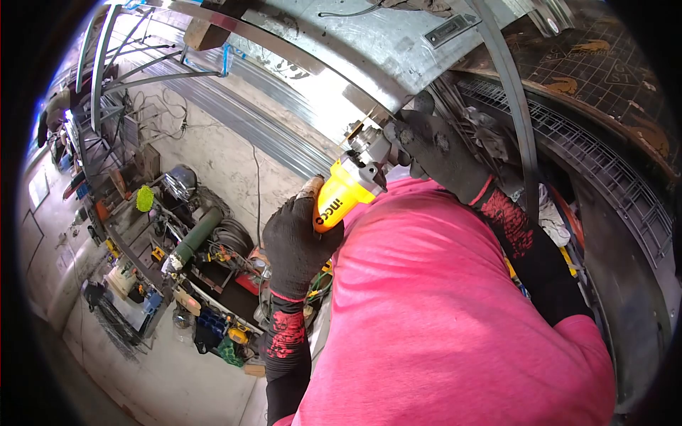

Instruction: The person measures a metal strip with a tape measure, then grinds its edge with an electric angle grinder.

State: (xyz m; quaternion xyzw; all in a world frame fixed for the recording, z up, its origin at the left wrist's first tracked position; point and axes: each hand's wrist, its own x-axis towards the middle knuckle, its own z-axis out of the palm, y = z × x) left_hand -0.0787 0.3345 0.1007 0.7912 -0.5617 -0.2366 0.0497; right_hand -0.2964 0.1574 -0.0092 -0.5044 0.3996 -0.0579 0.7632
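Observation:
A yellow and grey angle grinder [347,193] is held in front of the pink shirt, its metal head pointing up toward a metal frame edge. My left hand [295,238], in a dark glove, is wrapped round the yellow body. My right hand [444,153], also gloved, is closed at the grinder's head, beside the grey metal part; its fingertips are partly hidden. The head is close to the edge of a shiny metal sheet [369,60]. Whether the disc touches the metal cannot be made out.
Long metal profiles [234,99] lie on the floor beyond the frame. A green cylinder [193,240], cables and assorted tools crowd the left side. A curved metal bar [513,92] and a wire rack [604,153] stand at the right. A dark printed board [604,64] is at the upper right.

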